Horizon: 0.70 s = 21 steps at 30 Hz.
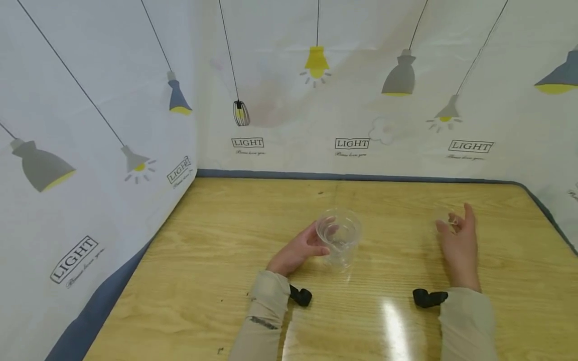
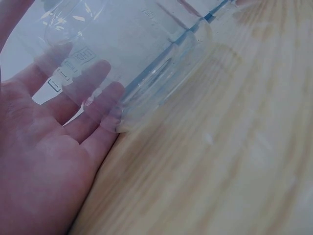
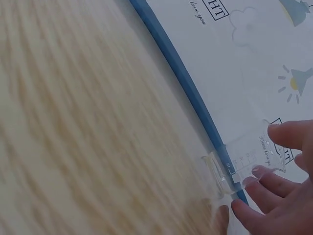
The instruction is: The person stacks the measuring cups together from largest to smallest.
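Left hand (image 1: 295, 250): fingers curled round large clear cup (image 1: 344, 253), upright on counter (image 1: 235, 210). Right hand (image 1: 460, 248): thumb and fingers round small clear cup (image 3: 237, 164), well apart, to the right.

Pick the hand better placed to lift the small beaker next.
Probably the right hand: its fingers are at the small beaker, while the left hand is around the large beaker.

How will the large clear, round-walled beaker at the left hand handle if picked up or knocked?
The large clear, round-walled beaker is probably light for its size, as no contents show. Its smooth, glossy wall may be slippery in the left hand. Knocked over, it could roll, given its round body. Glass or plastic: can't tell.
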Tool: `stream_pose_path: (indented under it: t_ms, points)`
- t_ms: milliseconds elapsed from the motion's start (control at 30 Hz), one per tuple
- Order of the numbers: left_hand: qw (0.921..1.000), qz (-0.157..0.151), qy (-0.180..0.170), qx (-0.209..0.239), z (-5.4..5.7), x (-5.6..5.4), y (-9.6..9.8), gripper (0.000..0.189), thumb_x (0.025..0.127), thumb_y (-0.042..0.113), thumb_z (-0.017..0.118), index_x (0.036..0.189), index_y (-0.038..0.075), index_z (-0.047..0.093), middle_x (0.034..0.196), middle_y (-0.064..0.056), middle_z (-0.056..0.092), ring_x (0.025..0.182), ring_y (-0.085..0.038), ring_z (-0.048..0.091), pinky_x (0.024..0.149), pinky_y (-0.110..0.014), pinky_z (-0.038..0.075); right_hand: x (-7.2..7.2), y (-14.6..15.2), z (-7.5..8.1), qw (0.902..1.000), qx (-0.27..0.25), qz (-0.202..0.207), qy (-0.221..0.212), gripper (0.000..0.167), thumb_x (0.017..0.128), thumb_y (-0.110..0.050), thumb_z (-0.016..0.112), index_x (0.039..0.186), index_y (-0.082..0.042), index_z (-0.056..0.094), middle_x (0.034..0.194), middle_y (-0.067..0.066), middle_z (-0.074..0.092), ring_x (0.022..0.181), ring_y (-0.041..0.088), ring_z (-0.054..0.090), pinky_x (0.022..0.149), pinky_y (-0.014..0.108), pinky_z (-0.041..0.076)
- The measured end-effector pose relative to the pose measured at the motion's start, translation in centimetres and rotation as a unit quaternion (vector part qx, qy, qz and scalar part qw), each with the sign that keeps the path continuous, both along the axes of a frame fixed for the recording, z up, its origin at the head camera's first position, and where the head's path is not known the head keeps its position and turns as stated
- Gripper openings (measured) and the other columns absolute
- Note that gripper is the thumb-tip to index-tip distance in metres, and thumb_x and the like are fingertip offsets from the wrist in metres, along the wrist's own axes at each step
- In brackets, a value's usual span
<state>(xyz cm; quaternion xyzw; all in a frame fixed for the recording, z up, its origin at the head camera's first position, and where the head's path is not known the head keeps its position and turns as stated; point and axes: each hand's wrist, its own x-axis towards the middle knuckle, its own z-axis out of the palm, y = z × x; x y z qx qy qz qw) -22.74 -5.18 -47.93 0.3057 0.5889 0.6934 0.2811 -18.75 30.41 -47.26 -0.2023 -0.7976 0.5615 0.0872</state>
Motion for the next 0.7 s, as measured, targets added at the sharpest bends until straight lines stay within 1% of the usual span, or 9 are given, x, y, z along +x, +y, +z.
stream_pose_path:
  t_ms: [100,167,267,367,467,533,600,700]
  points:
    - [1.0,0.002,0.002,-0.003,-0.02,-0.03,-0.3,0.072,0.085,0.003,0.059,0.143,0.022,0.02,0.144,-0.01,0.026,0.132,-0.026,0.021,0.1,-0.031,0.03,-0.16,-0.33,-0.01,0.9999,-0.003,0.009,-0.004,0.074,0.087,-0.048,0.045,0.134,-0.047,-0.012,0.145,0.008,0.019,0.129,0.03,0.023,0.095,0.051,0.026]
    - [1.0,0.0,0.003,-0.004,0.05,-0.12,-0.36,0.072,0.085,0.002,0.058,0.143,0.021,0.02,0.144,-0.01,0.026,0.132,-0.026,0.02,0.1,-0.031,0.029,-0.2,-0.5,0.07,0.9999,0.001,0.01,-0.005,0.075,0.087,-0.048,0.045,0.134,-0.046,-0.014,0.144,0.01,0.019,0.13,0.031,0.019,0.095,0.053,0.024]
    - [1.0,-0.001,0.005,-0.002,0.19,-0.17,-0.14,0.071,0.085,-0.003,0.055,0.142,0.021,0.021,0.144,-0.011,0.025,0.132,-0.026,0.02,0.1,-0.031,0.029,-0.21,-0.43,0.1,0.9999,0.011,0.004,-0.004,0.077,0.087,-0.048,0.046,0.137,-0.042,-0.012,0.142,0.013,0.022,0.131,0.03,0.014,0.097,0.054,0.02]
    - [1.0,-0.001,0.006,-0.001,0.35,-0.16,-0.03,0.07,0.085,-0.005,0.053,0.142,0.02,0.021,0.144,-0.012,0.025,0.132,-0.027,0.019,0.101,-0.031,0.028,-0.27,-0.32,0.08,0.9998,0.022,0.0,0.001,0.077,0.087,-0.046,0.047,0.141,-0.035,-0.006,0.138,0.016,0.022,0.131,0.031,0.014,0.098,0.054,0.019]
    - [1.0,-0.003,0.006,-0.002,0.45,-0.1,-0.09,0.07,0.085,-0.003,0.055,0.142,0.018,0.021,0.144,-0.012,0.025,0.132,-0.028,0.018,0.101,-0.031,0.027,-0.3,-0.31,0.0,0.9995,0.033,0.001,-0.002,0.075,0.088,-0.044,0.047,0.144,-0.025,0.003,0.14,0.018,0.017,0.13,0.034,0.017,0.098,0.054,0.021]
    - [1.0,-0.005,0.006,-0.002,0.45,-0.07,-0.17,0.07,0.085,0.001,0.057,0.142,0.017,0.02,0.144,-0.012,0.025,0.133,-0.028,0.018,0.101,-0.03,0.027,-0.3,-0.3,-0.09,0.9993,0.037,0.002,-0.007,0.074,0.088,-0.044,0.048,0.145,-0.021,0.007,0.142,0.019,0.013,0.129,0.036,0.019,0.098,0.053,0.023]
    - [1.0,-0.005,0.006,0.0,0.44,-0.01,-0.21,0.07,0.085,0.003,0.058,0.143,0.017,0.02,0.144,-0.012,0.025,0.132,-0.029,0.018,0.101,-0.031,0.027,-0.26,-0.31,-0.14,0.9993,0.036,0.001,-0.011,0.073,0.088,-0.044,0.048,0.145,-0.02,0.009,0.143,0.018,0.011,0.128,0.036,0.02,0.097,0.053,0.024]
    - [1.0,-0.003,0.007,0.0,0.37,0.05,-0.28,0.071,0.085,0.005,0.059,0.143,0.017,0.02,0.144,-0.014,0.024,0.132,-0.03,0.018,0.101,-0.03,0.027,-0.19,-0.38,-0.14,0.9995,0.027,-0.005,-0.017,0.073,0.087,-0.045,0.049,0.144,-0.022,0.01,0.145,0.016,0.011,0.128,0.035,0.021,0.097,0.052,0.025]
